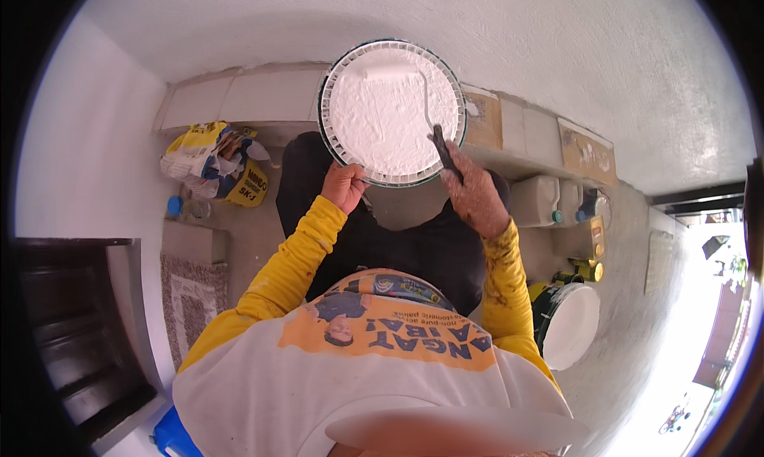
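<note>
A round pail lid (pixel 374 130) with a ribbed white rim and dark green edge is spread with thick white paint. My left hand (pixel 344 187) grips its near-left edge, fingers closed on the rim. In my right hand (pixel 476 193) is a paint roller (pixel 427 99), held by its dark handle. The roller's white-coated sleeve lies in the paint toward the far side of the lid. Yellow sleeves cover both my forearms, and the right one is stained.
Crumpled bags (pixel 215 158) lie to the left, near a blue-capped bottle (pixel 187 208). To the right stand plastic jugs (pixel 537 202), small cans and a paint pail (pixel 569 326) with white inside. Cardboard pieces (pixel 587 150) lie along the wall ledge. A dark door (pixel 83 330) is at lower left.
</note>
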The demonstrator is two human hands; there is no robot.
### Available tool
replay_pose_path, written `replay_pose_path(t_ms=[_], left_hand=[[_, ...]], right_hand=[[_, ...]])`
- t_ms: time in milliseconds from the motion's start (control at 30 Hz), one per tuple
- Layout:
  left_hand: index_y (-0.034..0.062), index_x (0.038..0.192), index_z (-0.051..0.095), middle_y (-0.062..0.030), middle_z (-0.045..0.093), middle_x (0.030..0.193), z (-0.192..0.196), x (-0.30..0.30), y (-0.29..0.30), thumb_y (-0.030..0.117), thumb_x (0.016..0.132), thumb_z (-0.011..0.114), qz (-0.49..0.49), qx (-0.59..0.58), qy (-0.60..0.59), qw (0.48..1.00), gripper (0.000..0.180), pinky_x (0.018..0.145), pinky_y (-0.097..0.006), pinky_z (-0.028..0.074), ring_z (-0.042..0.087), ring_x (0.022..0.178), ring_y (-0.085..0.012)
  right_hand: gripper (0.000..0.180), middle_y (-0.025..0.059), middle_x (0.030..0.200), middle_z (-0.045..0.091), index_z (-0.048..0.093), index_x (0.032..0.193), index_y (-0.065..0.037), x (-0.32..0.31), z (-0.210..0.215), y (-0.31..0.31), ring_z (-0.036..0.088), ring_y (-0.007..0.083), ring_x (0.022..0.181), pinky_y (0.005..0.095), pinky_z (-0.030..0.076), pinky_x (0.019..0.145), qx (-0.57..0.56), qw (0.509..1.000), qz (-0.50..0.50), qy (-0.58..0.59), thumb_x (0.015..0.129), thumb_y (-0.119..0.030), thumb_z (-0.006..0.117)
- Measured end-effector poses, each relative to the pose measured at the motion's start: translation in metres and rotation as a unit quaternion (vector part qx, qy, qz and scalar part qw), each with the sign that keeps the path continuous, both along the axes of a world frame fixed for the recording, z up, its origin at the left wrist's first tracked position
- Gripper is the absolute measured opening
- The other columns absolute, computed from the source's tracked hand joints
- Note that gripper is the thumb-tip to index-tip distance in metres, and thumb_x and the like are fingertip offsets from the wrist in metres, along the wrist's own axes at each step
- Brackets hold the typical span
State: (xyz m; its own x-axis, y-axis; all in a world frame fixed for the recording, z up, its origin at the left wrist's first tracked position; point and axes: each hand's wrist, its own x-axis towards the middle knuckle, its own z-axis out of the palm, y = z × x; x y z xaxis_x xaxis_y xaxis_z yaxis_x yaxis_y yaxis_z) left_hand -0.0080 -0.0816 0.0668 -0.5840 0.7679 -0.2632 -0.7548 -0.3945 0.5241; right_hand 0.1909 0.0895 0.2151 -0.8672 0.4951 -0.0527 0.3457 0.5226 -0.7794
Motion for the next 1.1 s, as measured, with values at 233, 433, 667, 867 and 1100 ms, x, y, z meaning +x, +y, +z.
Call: replay_pose_path(t_ms=[233,433,667,867,1100], left_hand=[[0.0075,0.126,0.051,-0.0081,0.061,0.12,0.011,0.003,0.007,-0.014,0.076,0.049,0.054,-0.014,-0.054,0.997,0.054,0.09,-0.045,0.055,0.062,0.107,-0.0256],[0.0049,0.118,0.057,-0.0051,0.063,0.105,-0.006,-0.004,0.004,-0.012,0.079,0.049,0.001,-0.013,-0.019,1.0,0.043,0.084,-0.043,0.054,0.063,0.095,-0.0207],[0.0068,0.108,0.059,-0.0015,0.052,0.085,-0.023,-0.011,0.003,-0.008,0.078,0.048,0.069,-0.022,-0.034,0.997,0.035,0.078,-0.045,0.051,0.054,0.08,-0.0194],[0.0077,0.127,0.054,-0.0048,0.063,0.113,-0.022,-0.011,0.006,-0.015,0.071,0.046,0.029,-0.004,0.019,0.999,0.061,0.075,-0.032,0.054,0.062,0.093,-0.0188],[0.0067,0.125,0.054,-0.0046,0.063,0.112,-0.022,-0.013,0.012,-0.017,0.071,0.047,0.067,0.019,-0.066,0.995,0.059,0.08,-0.035,0.058,0.064,0.095,-0.0214]], right_hand=[[0.049,0.0288,0.101,0.062,0.045,0.137,0.005,0.07,0.001,-0.033,0.059,0.0386,0.08,0.043,0.05,0.072,0.039,0.998,0.039,0.035,0.093,-0.014,0.054],[0.058,0.0034,0.064,0.055,0.033,0.148,0.0,0.021,-0.045,-0.016,0.048,0.0104,0.045,0.0269,0.044,0.042,-0.047,0.999,0.004,-0.004,0.096,-0.015,0.055],[0.058,0.0257,0.079,0.062,0.035,0.143,0.001,0.042,-0.006,-0.013,0.06,0.0404,0.069,0.0478,0.05,0.067,-0.008,0.99,0.07,-0.126,0.091,-0.018,0.054],[0.046,0.019,0.065,0.06,0.045,0.128,0.007,0.005,0.011,-0.008,0.06,0.0279,0.048,0.0389,0.05,0.048,-0.151,0.986,-0.007,-0.065,0.091,-0.02,0.054],[0.031,0.007,0.065,0.058,0.053,0.114,0.003,0.039,0.012,-0.004,0.055,0.0133,0.047,0.0279,0.046,0.042,-0.235,0.966,-0.009,-0.11,0.089,-0.014,0.057]])
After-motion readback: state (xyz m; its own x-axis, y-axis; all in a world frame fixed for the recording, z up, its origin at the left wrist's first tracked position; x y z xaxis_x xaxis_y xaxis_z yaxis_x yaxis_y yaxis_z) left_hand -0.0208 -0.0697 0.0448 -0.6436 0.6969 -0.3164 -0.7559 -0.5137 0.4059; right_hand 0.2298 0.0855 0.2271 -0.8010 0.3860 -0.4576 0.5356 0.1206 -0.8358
